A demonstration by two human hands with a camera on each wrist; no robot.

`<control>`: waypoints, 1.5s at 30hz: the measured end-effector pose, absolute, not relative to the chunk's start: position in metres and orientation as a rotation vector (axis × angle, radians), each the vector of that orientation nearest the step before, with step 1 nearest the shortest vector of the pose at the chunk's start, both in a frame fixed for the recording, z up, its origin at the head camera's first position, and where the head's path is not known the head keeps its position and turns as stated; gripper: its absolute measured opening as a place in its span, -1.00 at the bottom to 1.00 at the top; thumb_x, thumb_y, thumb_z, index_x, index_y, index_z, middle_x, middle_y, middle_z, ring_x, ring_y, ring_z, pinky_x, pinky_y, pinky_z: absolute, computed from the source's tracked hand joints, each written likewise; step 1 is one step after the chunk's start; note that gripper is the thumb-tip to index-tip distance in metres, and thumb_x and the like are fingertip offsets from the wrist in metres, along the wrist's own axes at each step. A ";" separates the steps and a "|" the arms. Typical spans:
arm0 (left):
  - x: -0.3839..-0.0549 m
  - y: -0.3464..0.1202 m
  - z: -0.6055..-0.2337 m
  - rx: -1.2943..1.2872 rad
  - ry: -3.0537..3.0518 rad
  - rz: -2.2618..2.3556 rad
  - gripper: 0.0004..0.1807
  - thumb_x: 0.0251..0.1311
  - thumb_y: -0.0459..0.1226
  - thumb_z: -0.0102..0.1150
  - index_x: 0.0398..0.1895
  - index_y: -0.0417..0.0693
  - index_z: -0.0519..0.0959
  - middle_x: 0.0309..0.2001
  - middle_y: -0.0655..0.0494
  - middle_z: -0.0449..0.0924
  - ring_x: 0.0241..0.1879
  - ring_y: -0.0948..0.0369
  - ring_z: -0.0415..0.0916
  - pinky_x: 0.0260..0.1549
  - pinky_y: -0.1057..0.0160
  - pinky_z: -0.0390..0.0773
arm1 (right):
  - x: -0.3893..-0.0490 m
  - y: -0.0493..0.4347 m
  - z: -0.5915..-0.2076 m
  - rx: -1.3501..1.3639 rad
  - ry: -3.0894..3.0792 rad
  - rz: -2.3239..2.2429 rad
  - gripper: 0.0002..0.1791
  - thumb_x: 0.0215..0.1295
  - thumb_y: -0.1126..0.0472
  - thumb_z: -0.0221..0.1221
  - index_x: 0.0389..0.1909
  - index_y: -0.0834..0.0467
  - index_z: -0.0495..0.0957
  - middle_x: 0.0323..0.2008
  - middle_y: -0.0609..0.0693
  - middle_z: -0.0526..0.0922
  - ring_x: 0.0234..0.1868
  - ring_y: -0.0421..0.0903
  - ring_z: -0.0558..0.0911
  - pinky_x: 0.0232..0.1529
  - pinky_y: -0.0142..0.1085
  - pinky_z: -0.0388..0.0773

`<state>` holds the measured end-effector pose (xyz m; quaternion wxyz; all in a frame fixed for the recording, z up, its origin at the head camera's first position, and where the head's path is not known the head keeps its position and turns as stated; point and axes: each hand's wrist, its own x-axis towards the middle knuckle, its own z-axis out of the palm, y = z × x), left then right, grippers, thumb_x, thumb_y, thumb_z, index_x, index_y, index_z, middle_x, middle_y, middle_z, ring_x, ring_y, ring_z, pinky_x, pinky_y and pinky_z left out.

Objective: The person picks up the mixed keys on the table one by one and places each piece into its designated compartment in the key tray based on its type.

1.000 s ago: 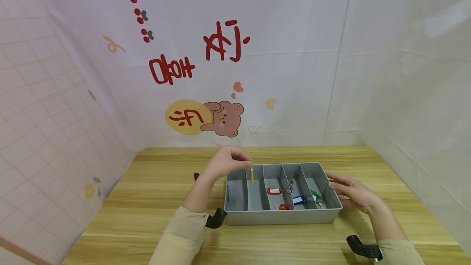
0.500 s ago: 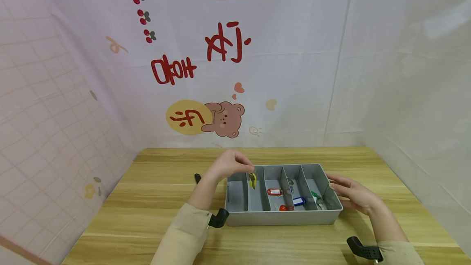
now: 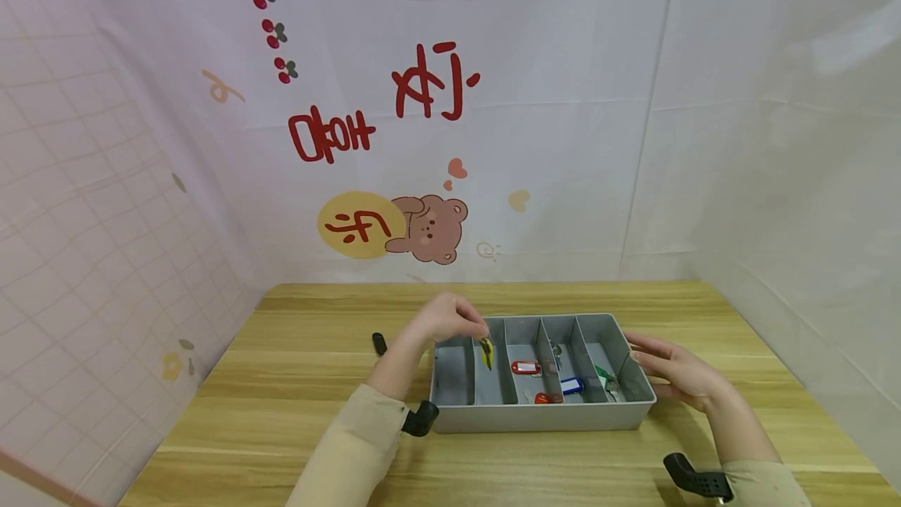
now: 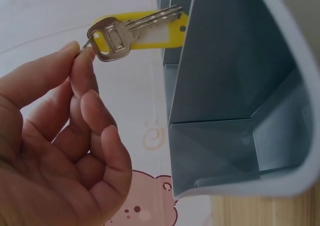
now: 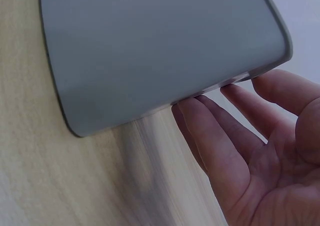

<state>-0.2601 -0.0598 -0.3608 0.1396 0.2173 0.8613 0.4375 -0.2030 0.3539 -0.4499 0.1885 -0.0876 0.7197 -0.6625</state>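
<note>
Between thumb and index finger, my left hand (image 3: 445, 319) pinches the small metal ring of a key (image 4: 112, 38) with a yellow key tag (image 4: 172, 35). Tag and key hang over the second compartment from the left of a grey divided tray (image 3: 535, 418). My right hand (image 3: 679, 370) rests its fingertips against the tray's right end wall (image 5: 160, 45), fingers mostly straight. Inside the tray, a red key tag (image 3: 525, 367) and another red tag (image 3: 541, 397) lie in the middle compartment. To their right are a blue tag (image 3: 572, 385) and, in the rightmost compartment, a green tag with a key (image 3: 611, 388).
The tray stands on a wooden table (image 3: 296, 382). A small black object (image 3: 379, 343) lies left of the tray, behind the left forearm. Printed white cloth (image 3: 563, 139) hangs behind the table and at both sides.
My left hand has moved slightly right and down with the key, which has dropped lower over the second compartment and turned. The right hand and tray have stayed in place.
</note>
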 end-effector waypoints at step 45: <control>-0.246 -0.076 -0.362 0.864 2.421 1.445 -0.67 0.25 -0.26 0.33 0.02 -0.25 0.65 -0.13 0.04 0.66 -0.16 0.18 0.55 -0.17 0.27 0.56 | -0.204 0.354 -0.447 -0.229 2.016 -1.867 -0.36 0.56 0.19 -0.02 0.51 0.33 0.04 0.20 -0.07 0.48 0.07 -0.25 0.57 0.06 -0.06 0.56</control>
